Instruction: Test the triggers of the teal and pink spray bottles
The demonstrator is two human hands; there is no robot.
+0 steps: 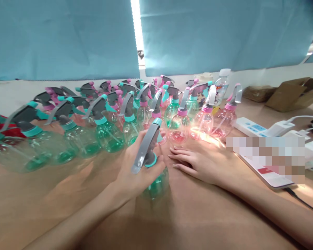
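Note:
My left hand (135,166) is wrapped round the neck of a green spray bottle (156,185) that stands on the brown table (172,222). Its grey trigger head (146,147) with a teal collar points up and toward me. Just to the right of that bottle, my right hand (195,163) lies flat on the table with its fingers stretched out and nothing in it. Behind both hands stand several green spray bottles (106,137) and pink spray bottles (178,130), upright in rows.
A white power strip (253,126) with plugs and cables lies at the right. Cardboard boxes (294,93) sit at the far right. A clear drink bottle (221,86) stands behind the pink bottles. Blue curtains (67,38) hang at the back.

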